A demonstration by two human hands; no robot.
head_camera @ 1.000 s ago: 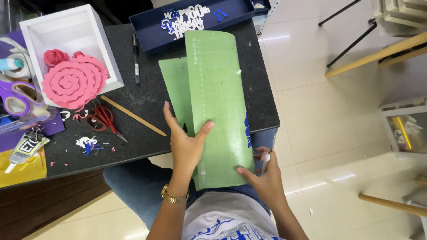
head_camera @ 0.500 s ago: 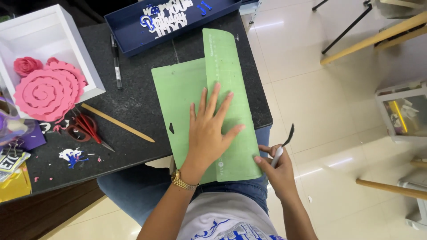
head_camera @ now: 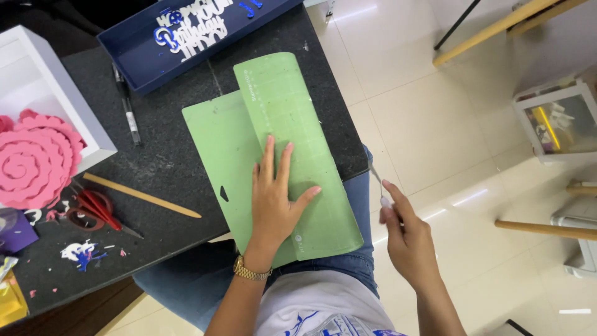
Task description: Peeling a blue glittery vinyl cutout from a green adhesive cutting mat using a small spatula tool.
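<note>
Head view showed the left hand [head_camera: 273,199] spread flat, pressing the green cutting mat [head_camera: 292,155] at the near right edge of the black table [head_camera: 168,162]. Off the table to the right, the right hand [head_camera: 407,239] pinched what seemed a thin metal tool [head_camera: 377,180].

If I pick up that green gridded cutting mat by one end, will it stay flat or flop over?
The green gridded cutting mat looks flexible: one side is folded back over itself, so it would probably sag or curl. It seems thin and likely light, since the left hand alone presses it flat. It overhangs the dark table, so a push may slide it off.
</note>
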